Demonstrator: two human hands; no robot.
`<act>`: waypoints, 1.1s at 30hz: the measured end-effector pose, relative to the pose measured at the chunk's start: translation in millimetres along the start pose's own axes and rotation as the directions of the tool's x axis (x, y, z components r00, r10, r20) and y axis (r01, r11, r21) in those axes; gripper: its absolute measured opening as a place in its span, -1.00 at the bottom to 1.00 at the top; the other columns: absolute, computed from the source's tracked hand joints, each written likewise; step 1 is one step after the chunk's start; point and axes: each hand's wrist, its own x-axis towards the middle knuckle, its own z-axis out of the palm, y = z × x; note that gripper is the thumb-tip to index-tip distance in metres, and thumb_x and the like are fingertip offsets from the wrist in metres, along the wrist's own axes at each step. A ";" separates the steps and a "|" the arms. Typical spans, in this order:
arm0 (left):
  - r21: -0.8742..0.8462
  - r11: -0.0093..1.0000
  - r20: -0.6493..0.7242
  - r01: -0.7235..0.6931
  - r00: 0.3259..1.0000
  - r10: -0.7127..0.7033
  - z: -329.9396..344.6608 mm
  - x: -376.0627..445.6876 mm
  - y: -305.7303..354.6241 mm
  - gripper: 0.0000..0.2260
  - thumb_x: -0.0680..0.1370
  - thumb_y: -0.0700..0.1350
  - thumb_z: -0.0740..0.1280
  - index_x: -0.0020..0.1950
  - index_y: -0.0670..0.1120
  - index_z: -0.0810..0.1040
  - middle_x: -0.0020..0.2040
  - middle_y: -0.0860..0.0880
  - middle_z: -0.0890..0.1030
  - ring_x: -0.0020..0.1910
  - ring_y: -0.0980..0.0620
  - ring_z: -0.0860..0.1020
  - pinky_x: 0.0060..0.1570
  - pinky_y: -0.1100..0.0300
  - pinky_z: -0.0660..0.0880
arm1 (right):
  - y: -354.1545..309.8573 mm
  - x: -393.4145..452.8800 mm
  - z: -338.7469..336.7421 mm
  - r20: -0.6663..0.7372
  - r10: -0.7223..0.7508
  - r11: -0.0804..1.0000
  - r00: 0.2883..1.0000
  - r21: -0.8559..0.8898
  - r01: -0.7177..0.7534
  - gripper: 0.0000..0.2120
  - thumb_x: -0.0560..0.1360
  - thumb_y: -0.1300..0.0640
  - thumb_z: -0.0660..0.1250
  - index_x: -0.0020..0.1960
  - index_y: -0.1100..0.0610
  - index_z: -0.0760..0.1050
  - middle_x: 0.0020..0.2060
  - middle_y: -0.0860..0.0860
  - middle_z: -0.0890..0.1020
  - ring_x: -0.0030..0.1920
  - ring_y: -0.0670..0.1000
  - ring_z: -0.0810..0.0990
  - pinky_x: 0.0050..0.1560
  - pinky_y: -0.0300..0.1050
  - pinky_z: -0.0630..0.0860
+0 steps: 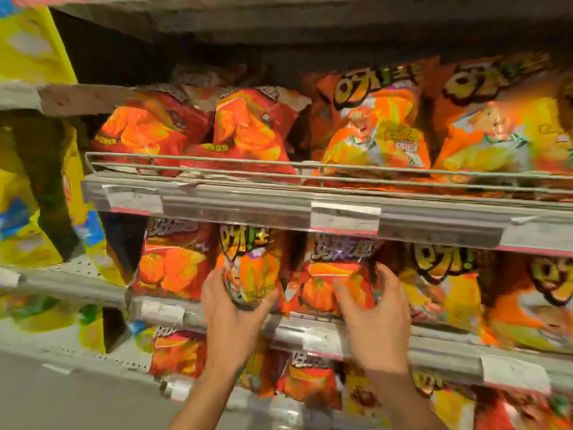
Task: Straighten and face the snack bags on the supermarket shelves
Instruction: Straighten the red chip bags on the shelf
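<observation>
On the middle shelf [310,332], my left hand [231,308] grips the lower part of an orange and green snack bag [251,268] that stands upright. My right hand [372,308] holds the red snack bag [335,274] beside it, with fingers on its front and its right edge. Another red bag [172,262] stands to the left of both. Larger orange bags [440,283] fill the shelf to the right. The frame is blurred.
The upper shelf [248,206] has a wire rail and holds red bags [192,128] and orange bags [378,119]. More red bags [176,352] stand on the lower shelf. Yellow bags [28,212] fill the unit at left. Price labels [344,218] hang on the shelf edges.
</observation>
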 end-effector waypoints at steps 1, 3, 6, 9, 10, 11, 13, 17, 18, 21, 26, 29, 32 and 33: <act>-0.016 1.000 -0.017 -0.021 1.000 0.021 2.7 3.0 -3.0 -0.01 0.25 0.31 0.44 0.53 -0.15 0.23 0.46 -0.14 0.31 0.48 -0.09 0.24 0.48 -0.04 0.21 | 3.4 3.9 2.4 0.012 -0.013 1.000 1.000 0.004 0.013 -0.20 0.40 -0.17 0.51 0.51 0.14 0.34 0.39 0.09 0.47 0.43 0.11 0.40 0.43 0.03 0.31; -0.025 0.997 -0.042 -0.071 0.997 0.070 6.9 10.0 -9.1 0.01 0.25 0.31 0.49 0.55 -0.12 0.20 0.48 -0.10 0.28 0.49 -0.05 0.21 0.49 -0.02 0.19 | 8.7 9.2 4.7 0.037 -0.035 0.999 0.999 0.002 0.035 -0.03 0.34 -0.33 0.46 0.58 0.09 0.21 0.47 0.04 0.38 0.49 0.08 0.33 0.43 0.04 0.30; -0.044 0.998 -0.020 -0.050 0.999 0.049 10.0 20.7 -19.0 0.09 0.24 0.34 0.53 0.59 -0.05 0.09 0.53 -0.03 0.19 0.52 -0.02 0.15 0.50 -0.04 0.17 | 18.1 11.7 8.9 0.141 -0.003 1.000 0.990 -0.015 0.006 0.21 0.23 -0.48 0.44 0.64 -0.01 -0.06 0.58 -0.02 0.18 0.57 0.07 0.19 0.46 0.13 0.29; -0.046 0.999 0.035 -0.002 0.999 0.003 10.8 32.3 -28.6 0.20 0.14 0.42 0.52 0.61 -0.02 0.06 0.53 -0.05 0.20 0.52 -0.07 0.19 0.48 -0.15 0.23 | 26.4 17.7 16.5 0.206 0.012 0.999 0.979 -0.052 -0.002 0.35 0.13 -0.57 0.41 0.64 -0.05 -0.22 0.60 -0.02 0.10 0.59 0.09 0.16 0.46 0.14 0.30; -0.028 1.000 0.050 -0.002 0.999 0.003 10.9 36.4 -30.4 0.23 0.11 0.45 0.52 0.61 -0.03 0.07 0.52 -0.07 0.22 0.51 -0.08 0.20 0.47 -0.16 0.24 | 28.5 21.2 19.6 0.218 0.023 0.998 0.976 -0.066 -0.009 0.37 0.12 -0.57 0.43 0.64 -0.06 -0.24 0.60 -0.01 0.11 0.58 0.11 0.18 0.44 0.13 0.32; -0.006 1.000 0.059 -0.007 0.998 0.008 11.1 40.5 -31.1 0.24 0.09 0.48 0.52 0.59 -0.03 0.10 0.50 -0.09 0.26 0.49 -0.09 0.22 0.46 -0.16 0.26 | 30.2 25.2 22.7 0.223 0.032 0.997 0.974 -0.080 -0.015 0.39 0.12 -0.56 0.44 0.64 -0.06 -0.24 0.59 0.02 0.14 0.56 0.12 0.22 0.42 0.13 0.34; 0.037 0.999 0.063 -0.030 0.998 0.028 10.2 45.6 -30.5 0.19 0.04 0.51 0.48 0.53 -0.01 0.21 0.42 -0.09 0.35 0.42 -0.09 0.28 0.41 -0.17 0.31 | 32.4 31.1 27.9 0.239 0.038 0.993 0.970 -0.116 -0.011 0.39 0.10 -0.55 0.47 0.64 -0.02 -0.19 0.53 0.07 0.23 0.50 0.14 0.30 0.38 0.12 0.40; 0.008 1.000 0.135 -0.027 0.991 0.025 4.5 51.4 -26.3 0.22 -0.02 0.51 0.49 0.50 -0.01 0.22 0.39 -0.06 0.40 0.39 -0.09 0.36 0.37 -0.20 0.36 | 37.3 34.2 35.1 0.242 0.076 0.976 0.967 -0.214 -0.023 0.30 0.13 -0.54 0.46 0.59 0.16 0.04 0.41 0.12 0.36 0.43 0.16 0.37 0.29 0.07 0.46; -0.018 1.000 0.157 -0.007 0.988 0.010 3.3 52.4 -26.0 0.25 -0.03 0.50 0.51 0.51 -0.03 0.18 0.39 -0.07 0.41 0.39 -0.10 0.40 0.38 -0.19 0.37 | 38.2 34.9 36.3 0.233 0.086 0.971 0.969 -0.238 -0.029 0.24 0.17 -0.52 0.46 0.56 0.19 0.10 0.40 0.13 0.38 0.41 0.16 0.39 0.26 0.06 0.46; -0.072 0.996 0.198 0.055 0.979 -0.040 1.1 53.2 -23.0 0.30 -0.06 0.46 0.54 0.51 0.01 0.05 0.36 -0.07 0.45 0.33 -0.10 0.47 0.38 -0.18 0.38 | 37.6 37.5 38.0 0.201 0.076 0.968 0.977 -0.249 -0.025 0.08 0.23 -0.45 0.50 0.49 0.17 0.23 0.34 0.12 0.45 0.35 0.17 0.45 0.14 0.03 0.48; -0.130 0.988 0.184 0.085 0.981 -0.060 0.9 50.9 -14.0 0.27 0.00 0.36 0.60 0.52 -0.04 0.06 0.37 -0.13 0.44 0.33 -0.13 0.46 0.39 -0.15 0.38 | 28.5 34.2 37.7 0.122 0.026 0.967 0.992 -0.256 0.006 0.00 0.28 -0.37 0.53 0.47 0.17 0.25 0.30 0.11 0.49 0.32 0.16 0.48 0.19 0.04 0.49; -0.152 0.984 0.159 0.091 0.985 -0.066 -1.2 50.7 -8.9 0.24 0.04 0.32 0.63 0.54 -0.07 0.09 0.38 -0.12 0.45 0.35 -0.13 0.46 0.38 -0.15 0.40 | 23.8 33.0 31.1 0.112 0.015 0.965 0.994 -0.260 0.015 -0.01 0.28 -0.37 0.53 0.47 0.14 0.24 0.29 0.09 0.49 0.29 0.16 0.51 0.14 0.03 0.50; -0.126 0.988 0.139 0.087 0.988 -0.069 -6.9 50.0 -0.3 0.27 -0.02 0.43 0.57 0.53 -0.09 0.18 0.39 -0.09 0.46 0.37 -0.14 0.44 0.37 -0.18 0.38 | 20.7 33.1 20.5 0.118 0.008 0.969 0.993 -0.246 0.021 -0.02 0.27 -0.36 0.55 0.45 0.12 0.25 0.27 0.07 0.50 0.27 0.17 0.52 0.14 0.06 0.53; -0.120 0.989 0.138 0.085 0.988 -0.068 -8.9 49.2 2.1 0.26 -0.02 0.44 0.57 0.53 -0.08 0.19 0.40 -0.09 0.45 0.38 -0.15 0.43 0.38 -0.20 0.37 | 19.8 33.2 16.2 0.122 0.012 0.970 0.992 -0.241 0.018 -0.04 0.26 -0.36 0.55 0.44 0.12 0.25 0.26 0.06 0.50 0.25 0.17 0.53 0.12 0.07 0.54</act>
